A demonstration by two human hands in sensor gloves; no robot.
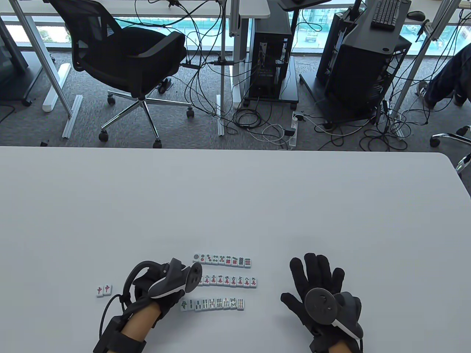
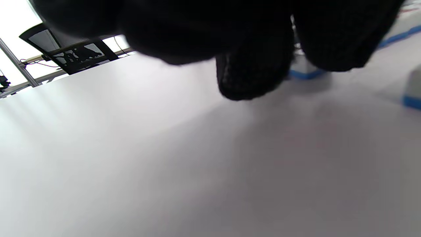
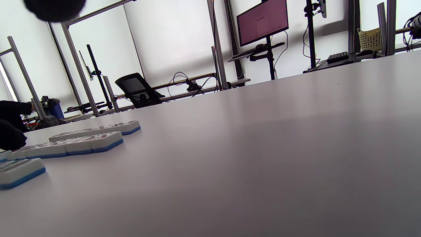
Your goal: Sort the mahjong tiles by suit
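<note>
A: Nearest first?

B: Right hand [image 1: 319, 290] flat on the table [image 1: 235, 206], fingers spread wide, holding nothing, well right of the tiles. Left hand [image 1: 162, 290] just beside the rows' left ends; fingers hidden under the tracker from above and only a dark blur in the left wrist view, so impossible to tell whether pinching a tile or merely curled.

A: And the tiles?

B: Near row of bamboo tiles [image 1: 212, 304], then the character row [image 1: 228, 281], then the far row of dots [image 1: 222, 260]. All face up, each row's long axis running left to right, each tile's own long side pointing near to far. Off to the left, apart from the rows, a pair of red dragon tiles [image 1: 103, 290] side by side.

A: Handling?

B: Probably small, rigid, dense for their size, with smooth glossy faces; likely to slide readily on this table. Best pinched across the two long edges with thumb and forefinger, or nudged along by a fingertip. Sorting looks close to done.
</note>
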